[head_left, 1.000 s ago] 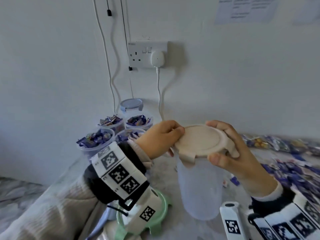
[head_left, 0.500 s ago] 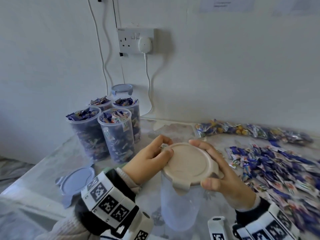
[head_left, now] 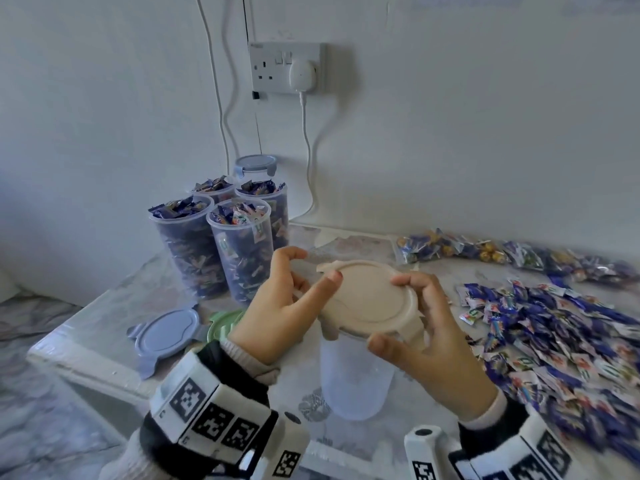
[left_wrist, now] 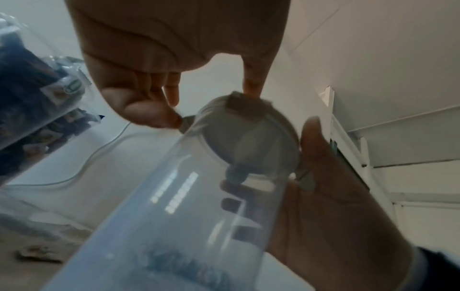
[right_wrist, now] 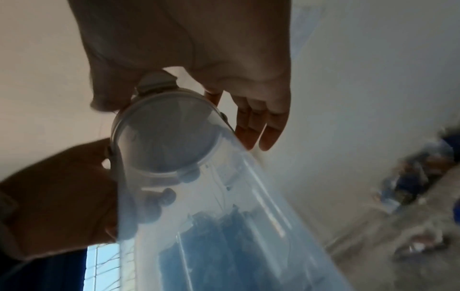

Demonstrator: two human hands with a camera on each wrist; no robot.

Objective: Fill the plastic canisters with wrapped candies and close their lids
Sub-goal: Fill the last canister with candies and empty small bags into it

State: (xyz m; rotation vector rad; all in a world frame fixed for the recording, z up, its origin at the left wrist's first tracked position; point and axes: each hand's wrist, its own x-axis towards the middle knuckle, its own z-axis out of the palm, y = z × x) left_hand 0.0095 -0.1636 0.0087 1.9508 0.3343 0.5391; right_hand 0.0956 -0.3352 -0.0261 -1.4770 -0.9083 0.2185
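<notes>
Now the beige lid [head_left: 369, 301] caps an empty clear canister [head_left: 356, 379].

Soft, cool, even light fills the head view, its edges bowed and smeared; both wrist views are dim, backlit, blurred.

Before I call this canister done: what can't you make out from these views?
- Whether the beige lid has its clips latched: head view, both the left hand and right hand cover the rim.
- Whether the canister holds candy: frosted wall, wrist views blurred.
- Contents of the closed rear canister: hidden behind the filled canisters.
</notes>
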